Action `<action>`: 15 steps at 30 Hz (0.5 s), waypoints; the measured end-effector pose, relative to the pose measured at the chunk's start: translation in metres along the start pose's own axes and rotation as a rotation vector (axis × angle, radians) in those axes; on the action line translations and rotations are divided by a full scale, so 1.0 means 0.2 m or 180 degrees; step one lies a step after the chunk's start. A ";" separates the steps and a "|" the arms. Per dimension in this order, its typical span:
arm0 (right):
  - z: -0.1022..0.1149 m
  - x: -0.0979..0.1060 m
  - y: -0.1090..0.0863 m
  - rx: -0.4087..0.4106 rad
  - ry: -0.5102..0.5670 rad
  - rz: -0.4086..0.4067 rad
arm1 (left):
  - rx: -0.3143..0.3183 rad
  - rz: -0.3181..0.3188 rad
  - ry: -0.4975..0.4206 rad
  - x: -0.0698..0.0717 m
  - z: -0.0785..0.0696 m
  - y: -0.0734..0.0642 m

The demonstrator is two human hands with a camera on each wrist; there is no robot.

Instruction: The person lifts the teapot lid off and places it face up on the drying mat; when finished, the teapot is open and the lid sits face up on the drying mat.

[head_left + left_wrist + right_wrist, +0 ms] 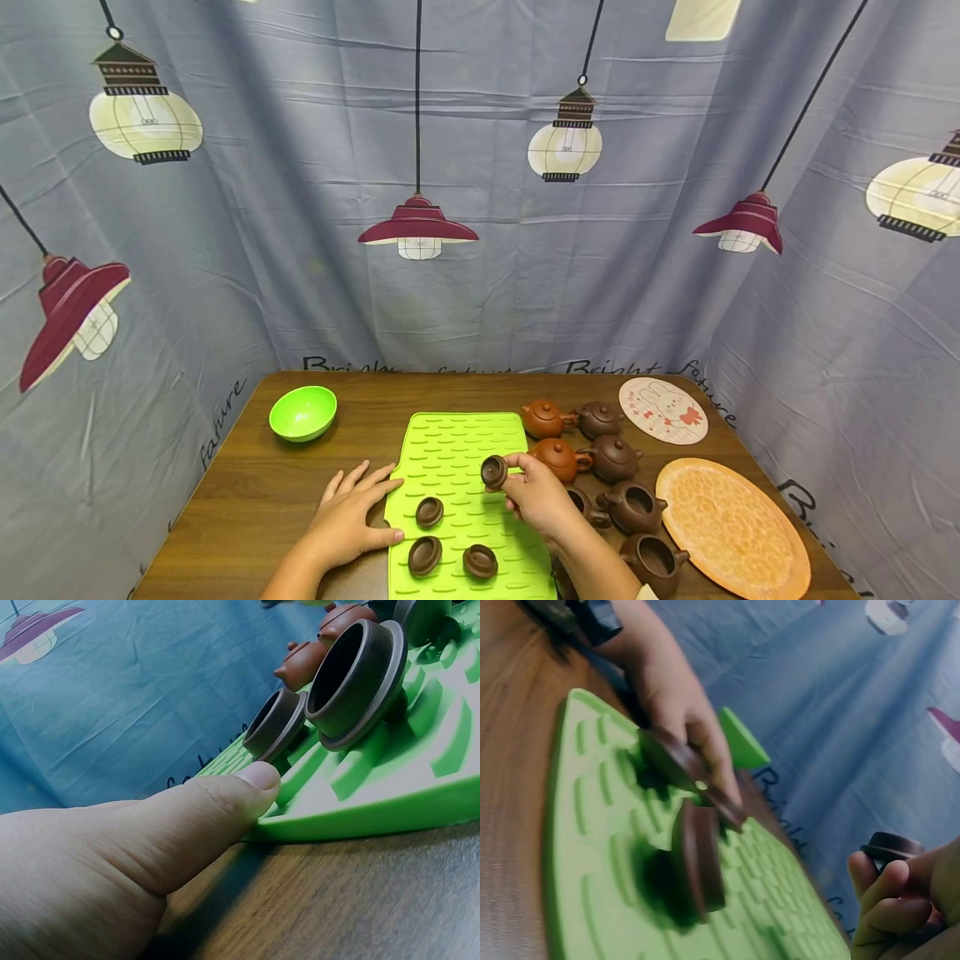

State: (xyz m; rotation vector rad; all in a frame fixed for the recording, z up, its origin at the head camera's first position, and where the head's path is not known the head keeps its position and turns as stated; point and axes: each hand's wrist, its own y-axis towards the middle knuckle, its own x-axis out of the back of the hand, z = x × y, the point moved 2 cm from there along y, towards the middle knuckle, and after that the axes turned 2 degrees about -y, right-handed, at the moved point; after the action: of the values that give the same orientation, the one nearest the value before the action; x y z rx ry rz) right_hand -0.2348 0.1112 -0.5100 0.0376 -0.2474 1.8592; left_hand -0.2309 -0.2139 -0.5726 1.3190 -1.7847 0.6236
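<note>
My right hand pinches a small dark brown teapot lid between thumb and fingers, above the green ridged mat. In the right wrist view, that lid shows at the fingertips. Three more dark lids lie upside down on the mat: one in the middle, one nearer to me, and one to its right. My left hand rests at the mat's left side with fingers spread. In the left wrist view, its thumb touches the mat's edge, close to the lids.
Right of the mat stand lidded orange-brown teapots and dark brown ones, with several lidless dark teapots nearer. A green bowl sits back left. At right lie a round rabbit-print mat and an orange oval mat.
</note>
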 end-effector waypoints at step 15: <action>-0.10 -0.07 0.01 -0.0213 -0.0085 0.0263 | 0.0038 0.0022 -0.0044 0.01 -0.01 0.00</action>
State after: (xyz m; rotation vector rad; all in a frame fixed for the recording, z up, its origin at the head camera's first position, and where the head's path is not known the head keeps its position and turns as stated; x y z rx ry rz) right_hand -0.2305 0.1013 -0.5325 0.0064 -0.3338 1.9321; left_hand -0.2311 -0.2126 -0.5691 1.3287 -1.8000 0.6313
